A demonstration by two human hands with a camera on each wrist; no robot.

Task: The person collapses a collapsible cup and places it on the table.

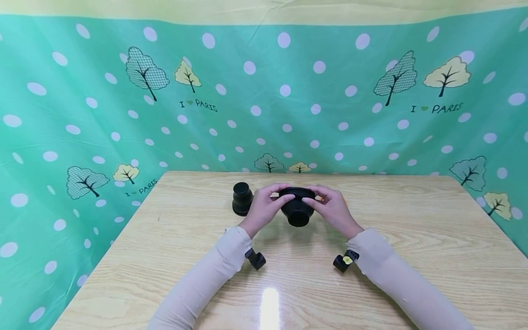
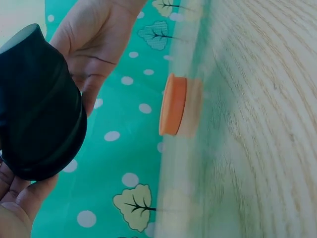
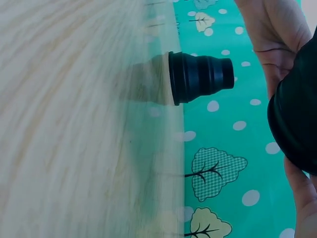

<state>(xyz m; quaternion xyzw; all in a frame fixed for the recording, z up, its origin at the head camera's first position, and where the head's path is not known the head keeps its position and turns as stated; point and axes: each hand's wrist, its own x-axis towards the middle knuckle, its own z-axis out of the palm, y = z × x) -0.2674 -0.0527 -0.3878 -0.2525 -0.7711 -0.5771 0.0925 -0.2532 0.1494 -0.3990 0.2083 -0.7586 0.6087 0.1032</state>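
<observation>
Both hands hold a black stepped cup [image 1: 298, 211] by its wide rim, above the table, its narrow end facing down toward the head camera. My left hand [image 1: 265, 207] pinches the rim's left side between thumb and fingers. On the other side, my right hand [image 1: 333, 208] grips it the same way. In the left wrist view the cup [image 2: 42, 109] lies between the two hands; in the right wrist view only part of it [image 3: 297, 109] shows. The cup's inside is hidden. Just left of my left hand stands a second black stepped cup [image 1: 242, 199], wide end down.
An orange round lid-like piece [image 2: 173, 105] sits on the table, mostly hidden behind my right hand in the head view. The wooden table [image 1: 165, 256] ends at a green dotted curtain [image 1: 264, 96]. Small black cameras [image 1: 257, 261] hang at the wrists.
</observation>
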